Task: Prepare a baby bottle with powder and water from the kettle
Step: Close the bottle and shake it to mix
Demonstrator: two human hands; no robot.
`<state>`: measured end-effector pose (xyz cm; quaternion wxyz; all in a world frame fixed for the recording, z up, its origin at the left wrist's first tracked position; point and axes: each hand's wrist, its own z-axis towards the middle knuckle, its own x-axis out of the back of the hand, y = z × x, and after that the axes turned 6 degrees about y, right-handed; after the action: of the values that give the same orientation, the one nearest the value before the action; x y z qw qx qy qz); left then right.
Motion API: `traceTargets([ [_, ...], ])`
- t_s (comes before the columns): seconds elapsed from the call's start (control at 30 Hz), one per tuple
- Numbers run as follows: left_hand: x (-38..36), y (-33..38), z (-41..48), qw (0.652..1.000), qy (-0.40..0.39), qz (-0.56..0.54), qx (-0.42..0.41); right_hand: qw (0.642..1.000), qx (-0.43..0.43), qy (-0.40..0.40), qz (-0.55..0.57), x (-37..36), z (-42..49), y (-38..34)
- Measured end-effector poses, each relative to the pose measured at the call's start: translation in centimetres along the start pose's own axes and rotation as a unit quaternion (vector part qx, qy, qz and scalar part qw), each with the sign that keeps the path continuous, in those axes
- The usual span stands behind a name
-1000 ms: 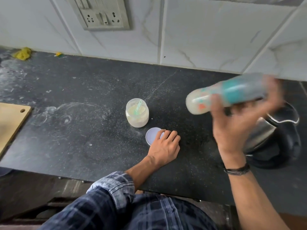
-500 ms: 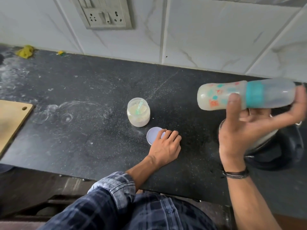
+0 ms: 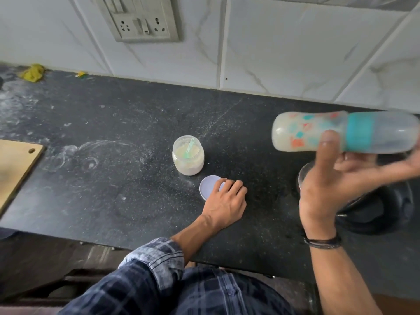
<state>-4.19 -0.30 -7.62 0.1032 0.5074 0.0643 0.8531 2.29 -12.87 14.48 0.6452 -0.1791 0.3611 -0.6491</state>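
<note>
Head cam: left hand (image 3: 223, 201) rests loosely curled on the counter (image 3: 113, 178) just in front of the powder jar (image 3: 188, 159), fingertips on the loose lid (image 3: 209, 185). Right of the jar, right hand (image 3: 329, 185) grips the baby bottle (image 3: 318, 135) sideways, milky inside, above the kettle (image 3: 381, 212).

Black counter (image 3: 113, 178) dusted white, wooden board (image 3: 16, 164) at left edge, yellow scrap (image 3: 33, 72) by tiled wall (image 3: 295, 53) — socket panel (image 3: 141, 21) above

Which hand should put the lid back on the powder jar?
Probably the left hand. Its fingers rest on the lid, which lies right beside the open jar. The right hand is busy holding the baby bottle sideways in the air.
</note>
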Motion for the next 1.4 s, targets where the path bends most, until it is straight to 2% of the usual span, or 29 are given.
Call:
traceTargets([
  [0.13,0.0,-0.1,-0.3,1.000,-0.002,-0.001,-0.009,0.995,-0.048,-0.086,-0.032,-0.1,-1.3,0.8],
  [0.27,0.1,0.0,0.0,1.000,0.003,0.000,-0.003,1.000,-0.016,0.019,0.005,0.0,-0.5,0.4],
  [0.33,0.0,0.0,-0.1,1.000,0.006,0.002,-0.009,0.999,-0.037,-0.003,-0.017,0.2,-0.2,1.1],
  [0.4,0.0,-0.1,-0.3,1.000,0.006,-0.001,-0.012,0.993,-0.051,-0.088,-0.055,0.6,-0.8,1.4],
  [0.43,0.0,0.0,-0.2,1.000,0.005,-0.002,-0.011,0.992,-0.050,-0.093,-0.064,0.6,-1.0,0.9],
  [0.53,0.0,0.0,0.0,1.000,0.002,0.004,-0.004,0.999,-0.013,-0.033,-0.040,0.7,-0.3,0.4],
  [0.6,-0.1,0.0,-0.1,1.000,0.003,0.005,-0.006,0.997,-0.021,-0.050,-0.047,0.3,-0.2,0.3],
  [0.67,0.0,-0.1,-0.2,1.000,0.003,0.001,-0.007,0.993,-0.029,-0.100,-0.057,0.5,-1.0,1.1],
  [0.77,0.1,0.1,0.0,1.000,0.001,-0.002,-0.002,0.999,-0.016,-0.022,-0.029,1.2,-0.3,1.3],
  [0.83,0.1,0.0,0.0,1.000,-0.006,0.005,-0.001,0.999,-0.018,-0.012,-0.026,1.3,0.2,1.8],
  [0.93,0.0,0.0,-0.3,1.000,0.003,0.000,-0.006,0.991,-0.030,-0.106,-0.073,1.2,-0.8,1.8],
  [1.07,0.0,0.0,0.0,1.000,-0.003,0.004,-0.001,0.999,0.006,-0.015,-0.037,1.6,0.0,1.8],
  [1.13,0.0,0.0,-0.2,1.000,-0.007,0.005,-0.003,0.999,-0.009,-0.025,-0.038,1.3,0.3,1.6],
  [1.2,-0.1,0.0,-0.3,1.000,-0.005,0.001,-0.005,0.996,-0.006,-0.082,-0.041,1.4,-0.7,1.4],
  [1.33,0.2,0.0,0.1,1.000,-0.014,0.002,0.002,1.000,0.005,-0.008,-0.007,1.8,-0.2,1.6],
  [1.4,0.1,0.0,-0.1,1.000,-0.013,0.002,-0.003,1.000,-0.003,-0.010,-0.025,1.5,-0.2,1.8],
])
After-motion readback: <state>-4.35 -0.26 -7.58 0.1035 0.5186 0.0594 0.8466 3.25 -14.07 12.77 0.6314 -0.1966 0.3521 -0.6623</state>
